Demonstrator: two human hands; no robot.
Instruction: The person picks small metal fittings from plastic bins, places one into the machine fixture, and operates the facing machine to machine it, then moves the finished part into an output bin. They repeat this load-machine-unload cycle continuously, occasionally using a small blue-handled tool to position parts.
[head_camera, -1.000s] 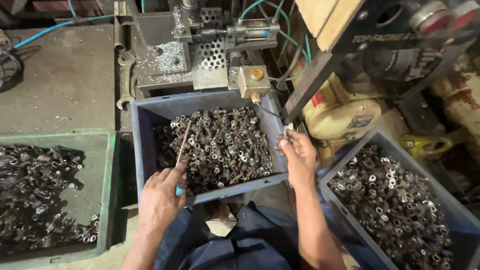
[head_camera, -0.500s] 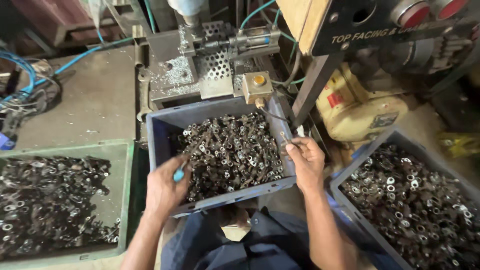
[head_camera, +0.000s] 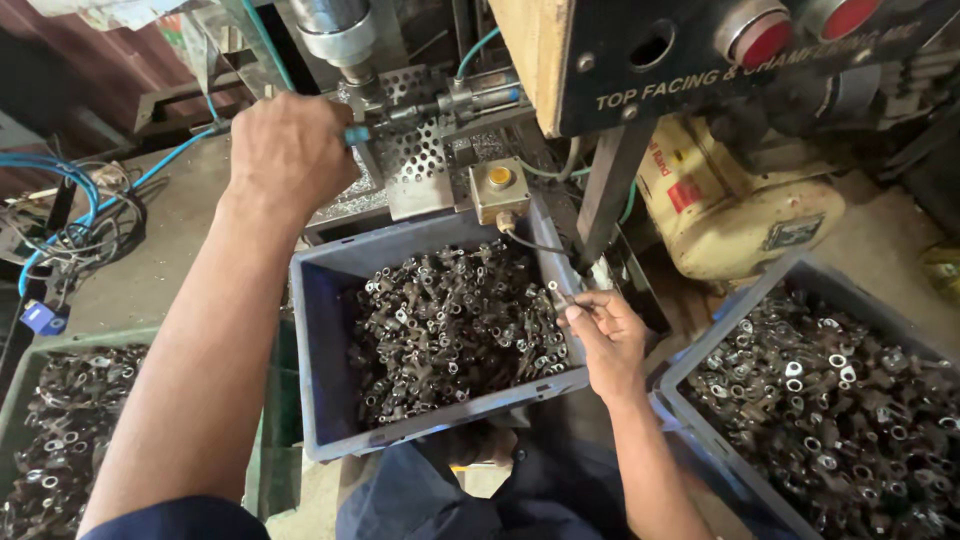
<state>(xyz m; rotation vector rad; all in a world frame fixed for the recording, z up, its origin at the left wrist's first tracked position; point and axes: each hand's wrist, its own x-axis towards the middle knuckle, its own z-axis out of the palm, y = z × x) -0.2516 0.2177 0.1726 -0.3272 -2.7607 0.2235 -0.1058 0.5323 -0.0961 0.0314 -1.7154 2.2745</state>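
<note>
My left hand (head_camera: 290, 150) is raised to the machine's perforated metal bed (head_camera: 415, 155), closed around a thin tool with a blue handle (head_camera: 357, 134) that pokes out toward the fixture. My right hand (head_camera: 606, 332) rests at the right rim of the grey-blue crate (head_camera: 320, 400) and pinches one small metal fitting (head_camera: 556, 293) between thumb and fingers. The crate in front of me is filled with several dark metal fittings (head_camera: 450, 330).
A second grey crate of metal parts (head_camera: 830, 400) stands at the right, a green tray of parts (head_camera: 60, 440) at the left. A small box with a yellow button (head_camera: 499, 180), a cream-coloured motor (head_camera: 740, 210), two red buttons on a black panel (head_camera: 760, 40) and blue hoses (head_camera: 60, 190) surround the machine.
My left hand has lifted out of the crate with the blue-handled tool and reached up to the machine bed. My right hand stayed at the crate's right rim, now pinching a fitting.
</note>
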